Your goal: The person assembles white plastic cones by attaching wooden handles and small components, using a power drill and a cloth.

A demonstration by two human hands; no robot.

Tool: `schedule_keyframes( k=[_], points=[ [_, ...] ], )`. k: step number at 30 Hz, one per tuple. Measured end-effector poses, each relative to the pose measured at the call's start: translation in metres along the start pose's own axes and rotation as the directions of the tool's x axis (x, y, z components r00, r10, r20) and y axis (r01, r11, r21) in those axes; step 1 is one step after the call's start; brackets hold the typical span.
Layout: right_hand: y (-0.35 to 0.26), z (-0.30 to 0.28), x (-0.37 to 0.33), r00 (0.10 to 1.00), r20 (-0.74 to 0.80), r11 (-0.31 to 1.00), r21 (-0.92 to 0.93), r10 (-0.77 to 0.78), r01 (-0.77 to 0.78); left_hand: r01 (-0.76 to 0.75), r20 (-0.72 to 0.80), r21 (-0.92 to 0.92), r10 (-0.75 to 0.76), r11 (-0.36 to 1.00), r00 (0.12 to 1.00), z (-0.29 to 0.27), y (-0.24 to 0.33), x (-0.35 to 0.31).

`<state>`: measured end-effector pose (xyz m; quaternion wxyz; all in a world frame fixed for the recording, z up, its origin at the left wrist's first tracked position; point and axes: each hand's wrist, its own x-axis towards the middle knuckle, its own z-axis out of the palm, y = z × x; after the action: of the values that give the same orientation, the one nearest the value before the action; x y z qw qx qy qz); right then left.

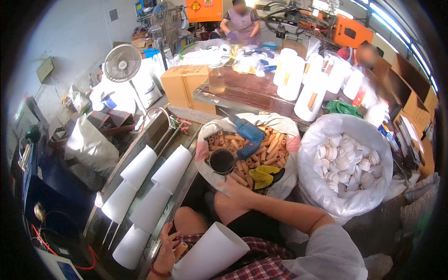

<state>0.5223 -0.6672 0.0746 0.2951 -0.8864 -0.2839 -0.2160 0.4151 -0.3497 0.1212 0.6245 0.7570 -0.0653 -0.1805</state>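
A white tapered cylinder (212,252), its wide rim facing up and right, lies tilted across my lap. A short wooden handle (180,249) shows at its left side. Next to that handle is my left hand (164,249), with its fingers stretched apart. My right hand (232,190) is over my knee at the near edge of a sack (290,179) full of wooden handles (242,170). Motion smears its fingers. Close beyond it, a dark round cup (221,161) stands in the sack. A blue power drill (248,136) and a yellow-and-black glove (266,176) lie on the handles.
Several white cylinders (151,210) lie nested in rows on rails at left. A lined bag (345,205) of white parts (345,161) stands at right. Finished-looking white cylinders (310,95) stand on the table (242,86) ahead. Two other people (242,23) are farther back.
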Motion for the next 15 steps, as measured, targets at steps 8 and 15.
schedule_keyframes(
  k=[8, 15],
  points=[
    [-0.067, -0.022, 0.050, 0.805, 0.594, 0.968, 0.199, 0.002, -0.150, -0.019, -0.076, -0.049, 0.016, 0.999, 0.997, 0.003, 0.000, -0.017],
    [-0.151, 0.046, 0.046, 0.515, 0.743, 0.853, 0.520, -0.427, -0.042, -0.035, -0.083, -0.109, 0.026, 0.993, 0.996, 0.014, 0.014, -0.003]
  ],
)
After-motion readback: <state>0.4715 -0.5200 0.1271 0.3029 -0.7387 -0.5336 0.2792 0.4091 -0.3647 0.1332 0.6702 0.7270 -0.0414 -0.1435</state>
